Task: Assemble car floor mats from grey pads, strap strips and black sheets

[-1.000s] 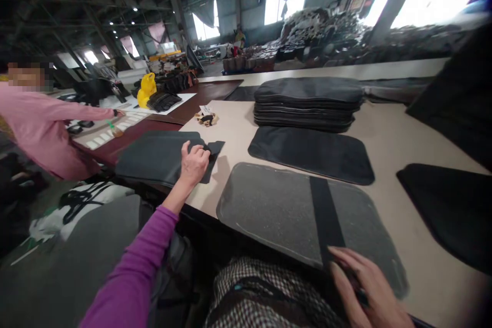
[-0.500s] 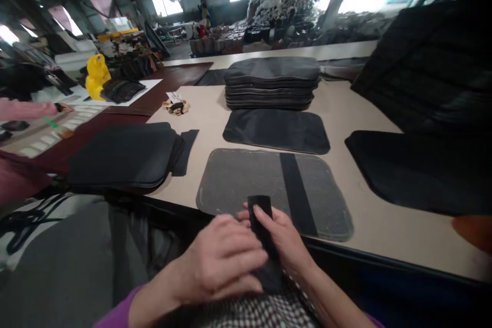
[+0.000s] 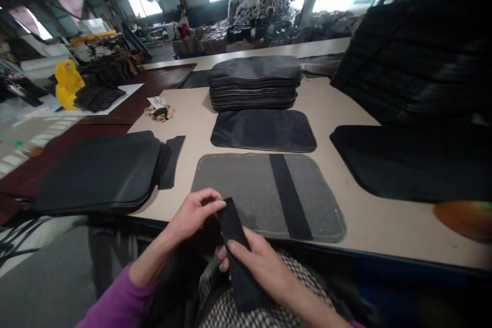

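Note:
A black strip (image 3: 240, 261) is held slanting over my lap, in front of the table edge. My left hand (image 3: 196, 215) pinches its top end between thumb and fingers. Lower down, my right hand (image 3: 259, 261) grips the strip's middle, thumb on top and fingers behind. Just beyond lies a grey panel with rounded corners (image 3: 238, 179), with another black strip (image 3: 290, 195) laid across its right part. Behind the grey panel is a single black panel (image 3: 263, 130) with rounded corners.
A tall stack of black panels (image 3: 255, 84) stands at the back. More black panels (image 3: 100, 169) lie at left beside dark strips (image 3: 171, 161), others (image 3: 415, 164) at right. An orange-brown round object (image 3: 463, 220) sits near the right edge. A scrap pile (image 3: 159, 111) lies back left.
My left hand has moved up from the strip's lower part to its top end. My right hand now grips lower on the strip. The view has shifted to the right.

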{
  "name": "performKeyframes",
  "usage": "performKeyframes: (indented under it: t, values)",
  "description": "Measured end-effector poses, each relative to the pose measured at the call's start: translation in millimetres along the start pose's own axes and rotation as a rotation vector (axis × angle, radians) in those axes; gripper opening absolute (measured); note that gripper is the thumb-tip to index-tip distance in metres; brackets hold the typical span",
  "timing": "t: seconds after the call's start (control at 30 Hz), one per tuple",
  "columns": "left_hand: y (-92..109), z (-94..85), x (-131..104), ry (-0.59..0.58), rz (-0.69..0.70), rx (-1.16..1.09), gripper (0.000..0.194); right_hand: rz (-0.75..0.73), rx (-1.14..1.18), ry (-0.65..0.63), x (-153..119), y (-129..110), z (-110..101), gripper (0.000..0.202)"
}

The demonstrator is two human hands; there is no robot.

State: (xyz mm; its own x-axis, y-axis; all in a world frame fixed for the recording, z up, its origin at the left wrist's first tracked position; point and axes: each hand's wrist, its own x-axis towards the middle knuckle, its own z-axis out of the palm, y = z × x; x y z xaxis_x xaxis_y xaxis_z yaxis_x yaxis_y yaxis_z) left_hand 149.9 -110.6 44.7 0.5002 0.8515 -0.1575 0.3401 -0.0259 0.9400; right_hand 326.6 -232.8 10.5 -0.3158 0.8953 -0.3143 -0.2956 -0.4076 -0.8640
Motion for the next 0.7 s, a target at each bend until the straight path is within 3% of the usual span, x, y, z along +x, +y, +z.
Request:
performKeyframes:
  t: [0.1,0.27,0.37,0.47,0.7]
  values:
    - [-11.9,-21.3,41.1,0.109,0.082,0.163,0.022,-0.038,-0.164,0.108,-1.7,12.3,-6.7,0.055]
    - [-31.7,-41.0,115.9,0.214,0.298,0.654,0.019,-0.290,-0.527,0.379,6.9,17.3,-10.6,0.062]
    - [-38.4,-41.5,150.0,0.194,0.362,0.801,0.017,-0.264,-0.621,0.372,18.4,11.9,-6.8,0.052]
    - [-43.0,-39.4,173.8,0.173,0.399,0.887,0.016,-0.163,-0.555,0.286,30.2,5.0,-1.6,0.037]
    - [-50.4,-35.6,206.2,0.159,0.446,1.067,0.022,-0.106,-0.414,0.271,47.9,-5.4,-4.2,0.024]
